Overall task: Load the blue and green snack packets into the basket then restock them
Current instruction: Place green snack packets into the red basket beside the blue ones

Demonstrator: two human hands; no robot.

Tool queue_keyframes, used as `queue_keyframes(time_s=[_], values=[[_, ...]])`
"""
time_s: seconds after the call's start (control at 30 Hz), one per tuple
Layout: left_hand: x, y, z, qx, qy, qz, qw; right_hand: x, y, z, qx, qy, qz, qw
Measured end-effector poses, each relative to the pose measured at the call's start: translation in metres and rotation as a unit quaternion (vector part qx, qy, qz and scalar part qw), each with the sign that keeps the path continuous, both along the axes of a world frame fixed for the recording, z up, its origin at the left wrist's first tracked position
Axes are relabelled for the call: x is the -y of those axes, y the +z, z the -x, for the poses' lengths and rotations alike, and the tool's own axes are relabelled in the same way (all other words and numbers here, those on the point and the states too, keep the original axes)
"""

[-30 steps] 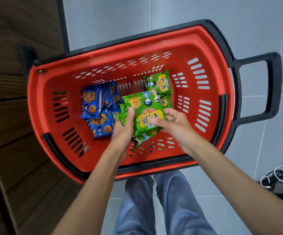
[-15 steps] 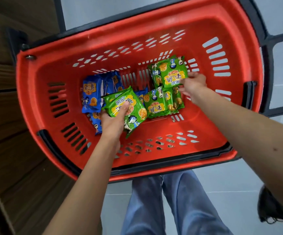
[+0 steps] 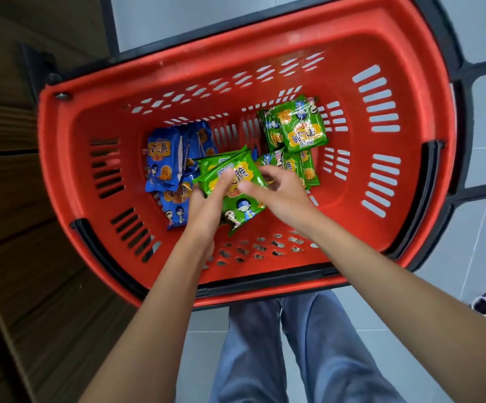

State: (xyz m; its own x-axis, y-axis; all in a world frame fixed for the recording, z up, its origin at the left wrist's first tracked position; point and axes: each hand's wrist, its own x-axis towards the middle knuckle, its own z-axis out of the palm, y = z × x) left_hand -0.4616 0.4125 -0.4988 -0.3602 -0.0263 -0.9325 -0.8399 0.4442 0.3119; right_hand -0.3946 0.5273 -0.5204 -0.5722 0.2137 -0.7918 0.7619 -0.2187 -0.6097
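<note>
Grey floor tiles (image 3: 483, 242) lie under a red basket (image 3: 52, 170), with dark wood panelling (image 3: 9, 213) along its left edge and the person's blue trousers (image 3: 265, 350) below its near edge.

Blue packets (image 3: 160, 161) are piled on the basket floor toward the left wall. A stack of green packets (image 3: 299, 126) lies toward the far right corner, and more green ones (image 3: 307, 170) lie just nearer than it.

The left hand (image 3: 206, 210) grips a bunch of green packets (image 3: 244, 205) over the middle of the basket floor, thumb pressed on top and fingers curled beneath. The right hand (image 3: 282, 193) hovers beside that bunch, blurred, its fingers loosely spread and holding nothing. Whether it touches the bunch cannot be told.
</note>
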Motion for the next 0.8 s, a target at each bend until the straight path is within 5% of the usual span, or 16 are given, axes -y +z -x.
queue_keyframes(time_s=[0.1,0.23,0.5,0.8], values=[[0.000,0.004,0.001,0.017,0.025,-0.044,0.999,-0.006,0.001,-0.004,0.021,-0.035,0.019,0.999],[0.002,0.000,-0.001,0.001,0.012,0.011,1.000,-0.027,-0.007,-0.007,0.057,-0.094,0.013,0.994],[-0.001,-0.009,-0.003,-0.030,0.006,0.022,0.999,-0.095,-0.054,0.013,0.149,-0.233,-0.109,0.955],[-0.005,-0.012,-0.008,-0.020,-0.009,-0.003,1.000,-0.091,-0.048,0.014,0.187,-0.059,-0.352,0.915]])
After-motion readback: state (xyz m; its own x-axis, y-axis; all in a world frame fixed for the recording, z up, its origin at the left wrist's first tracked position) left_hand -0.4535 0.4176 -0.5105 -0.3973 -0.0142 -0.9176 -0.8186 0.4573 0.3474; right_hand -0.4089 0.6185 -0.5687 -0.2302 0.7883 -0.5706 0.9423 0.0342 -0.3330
